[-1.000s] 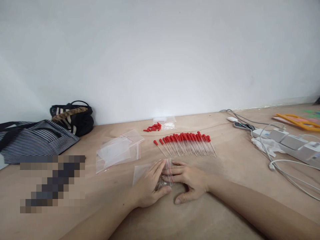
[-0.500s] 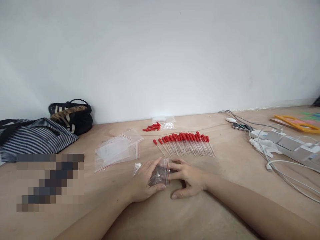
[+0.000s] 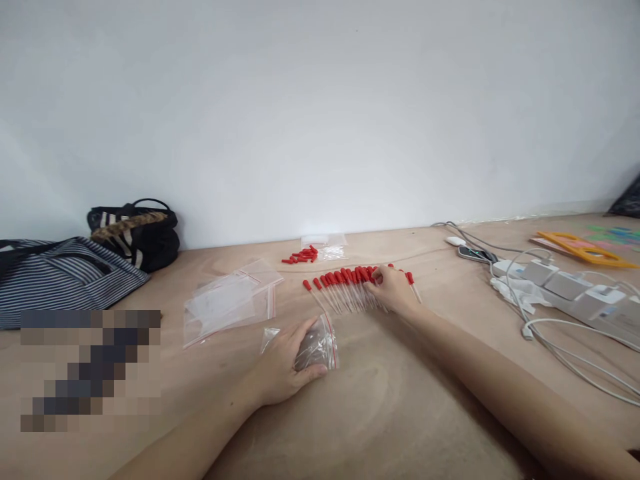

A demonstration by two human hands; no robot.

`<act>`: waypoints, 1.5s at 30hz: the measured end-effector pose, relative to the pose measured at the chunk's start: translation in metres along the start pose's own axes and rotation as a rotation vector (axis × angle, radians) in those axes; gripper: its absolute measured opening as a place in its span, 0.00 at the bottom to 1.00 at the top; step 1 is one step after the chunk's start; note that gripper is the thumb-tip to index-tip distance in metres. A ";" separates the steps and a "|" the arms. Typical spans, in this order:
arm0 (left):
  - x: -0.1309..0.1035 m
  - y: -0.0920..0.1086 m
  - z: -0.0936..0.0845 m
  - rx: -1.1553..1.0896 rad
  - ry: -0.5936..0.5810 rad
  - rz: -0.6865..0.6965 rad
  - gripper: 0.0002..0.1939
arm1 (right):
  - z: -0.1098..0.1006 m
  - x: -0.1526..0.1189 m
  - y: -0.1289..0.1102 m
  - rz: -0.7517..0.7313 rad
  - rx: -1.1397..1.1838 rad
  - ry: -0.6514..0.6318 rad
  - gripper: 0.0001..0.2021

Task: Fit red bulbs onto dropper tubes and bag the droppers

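Fingers (image 3: 302, 331) of the left hand (image 3: 283, 363) are being laid close together over a clear zip bag (image 3: 316, 348), with the thumb being kept apart along its near edge. By this hand the bag is being pressed against the table (image 3: 380, 407), its red seal line being directed toward the right. The right hand (image 3: 393, 288) is being held over the right part of a row of red-capped droppers (image 3: 345, 283); its fingers (image 3: 377, 275) are being curled at the red caps — whether a dropper is being pinched cannot be told. The droppers are being supported flat on the table, side by side, caps toward the wall (image 3: 320, 120) and clear stems toward the near side.

Loose red caps (image 3: 301, 256) are being kept behind the row, just beside a small clear packet (image 3: 334, 251). Flat clear bags (image 3: 227, 300) are being stored overlapped at the left — a striped bag (image 3: 65, 280) and a black bag (image 3: 157, 245) are being situated farther left. White chargers (image 3: 563, 283) are being positioned at the right among cables (image 3: 515, 300).
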State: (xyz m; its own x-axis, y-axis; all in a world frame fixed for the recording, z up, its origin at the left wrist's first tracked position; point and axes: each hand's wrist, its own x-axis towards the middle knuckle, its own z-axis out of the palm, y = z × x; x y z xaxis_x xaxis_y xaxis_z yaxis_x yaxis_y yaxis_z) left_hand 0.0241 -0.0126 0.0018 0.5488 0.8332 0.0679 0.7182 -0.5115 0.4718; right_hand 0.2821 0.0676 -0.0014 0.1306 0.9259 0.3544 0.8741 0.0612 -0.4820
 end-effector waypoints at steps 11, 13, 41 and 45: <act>0.000 0.002 -0.001 -0.005 -0.014 -0.003 0.35 | 0.015 0.018 -0.016 0.149 -0.081 -0.090 0.10; -0.001 0.001 -0.001 -0.009 -0.006 -0.001 0.35 | 0.012 0.019 -0.018 0.148 -0.059 -0.082 0.11; 0.002 0.008 0.004 0.056 -0.002 0.059 0.40 | -0.003 -0.080 -0.026 -0.425 0.609 -0.401 0.09; 0.002 0.011 0.005 0.055 0.009 0.056 0.42 | -0.004 -0.082 -0.034 -0.459 0.578 -0.394 0.09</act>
State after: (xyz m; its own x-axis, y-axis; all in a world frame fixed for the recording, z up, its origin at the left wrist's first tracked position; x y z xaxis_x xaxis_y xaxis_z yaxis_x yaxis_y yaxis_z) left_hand 0.0351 -0.0177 0.0030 0.5850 0.8047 0.1011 0.7088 -0.5679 0.4183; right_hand 0.2432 -0.0115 -0.0109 -0.4464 0.8186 0.3615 0.4086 0.5459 -0.7315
